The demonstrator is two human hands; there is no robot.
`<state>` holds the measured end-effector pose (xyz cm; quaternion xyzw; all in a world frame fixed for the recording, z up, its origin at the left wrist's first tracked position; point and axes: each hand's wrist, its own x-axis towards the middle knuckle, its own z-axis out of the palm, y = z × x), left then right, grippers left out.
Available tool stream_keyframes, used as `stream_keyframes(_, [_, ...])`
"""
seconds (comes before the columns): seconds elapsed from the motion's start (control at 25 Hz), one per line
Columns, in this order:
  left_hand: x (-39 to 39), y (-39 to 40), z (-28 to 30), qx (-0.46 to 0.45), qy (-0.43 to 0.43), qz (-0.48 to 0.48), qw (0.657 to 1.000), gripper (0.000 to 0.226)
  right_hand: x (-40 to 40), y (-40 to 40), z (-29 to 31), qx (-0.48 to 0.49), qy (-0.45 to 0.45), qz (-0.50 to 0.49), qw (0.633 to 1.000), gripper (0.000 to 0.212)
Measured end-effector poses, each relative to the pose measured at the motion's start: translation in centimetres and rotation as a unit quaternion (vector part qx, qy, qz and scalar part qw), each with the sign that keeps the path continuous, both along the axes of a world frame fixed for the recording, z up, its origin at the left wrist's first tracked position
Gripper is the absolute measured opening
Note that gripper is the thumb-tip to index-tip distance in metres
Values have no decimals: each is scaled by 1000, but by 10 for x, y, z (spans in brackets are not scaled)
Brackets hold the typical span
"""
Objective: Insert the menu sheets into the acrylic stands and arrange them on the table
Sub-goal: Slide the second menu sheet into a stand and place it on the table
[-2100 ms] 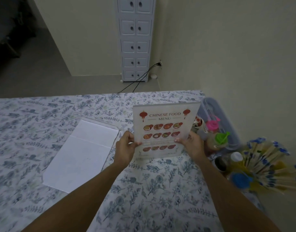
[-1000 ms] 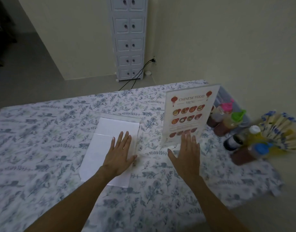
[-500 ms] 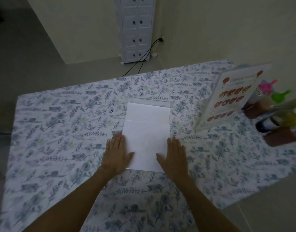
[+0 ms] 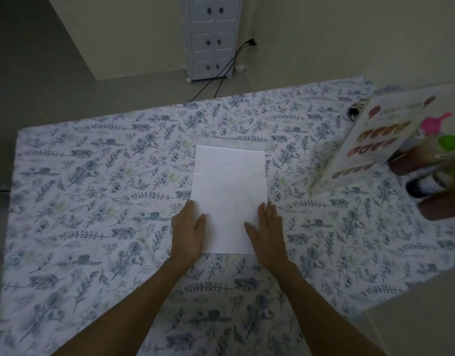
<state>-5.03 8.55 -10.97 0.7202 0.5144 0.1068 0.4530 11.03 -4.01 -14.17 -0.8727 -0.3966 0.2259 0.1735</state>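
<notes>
A white sheet point(image 4: 229, 191) lies blank side up in the middle of the floral tablecloth point(image 4: 92, 201), resting on a clear acrylic stand whose far edge point(image 4: 229, 141) shows beyond the paper. My left hand point(image 4: 189, 232) lies flat on the sheet's near left corner. My right hand point(image 4: 268, 232) lies flat on its near right corner. Both hands have straight fingers and grip nothing. At the right a filled stand with the Chinese food menu point(image 4: 375, 140) stands upright, tilted away from me.
Sauce bottles with pink point(image 4: 435, 123) and green point(image 4: 451, 141) caps and dark bottles point(image 4: 426, 186) crowd the table's right edge behind the menu. A white drawer cabinet point(image 4: 212, 37) and black cables point(image 4: 221, 73) are on the floor beyond the table.
I let go of the filled menu stand at the right, and both hands moved left onto the white sheet. My view swung left and down.
</notes>
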Motion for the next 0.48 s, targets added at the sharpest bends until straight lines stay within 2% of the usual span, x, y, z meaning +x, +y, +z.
stream_keyframes(0.12, [5,3,-1,-57,-8,98,993,47,14,3,2,-1,32,34,999,116])
stream_keyframes(0.2, [4,6,-2,-74,-14,125,989,42,22,4,7,-13,40,64,997,112])
stream_keyframes(0.32, [0,3,15,-111,-33,152,982,51,30,4,19,-26,65,103,992,75])
stream_keyframes(0.4, [-6,7,26,-129,-35,163,978,54,38,2,30,7,88,111,990,53])
stream_keyframes(0.48, [-14,18,35,-160,-38,165,973,53,50,0,40,68,89,118,987,47])
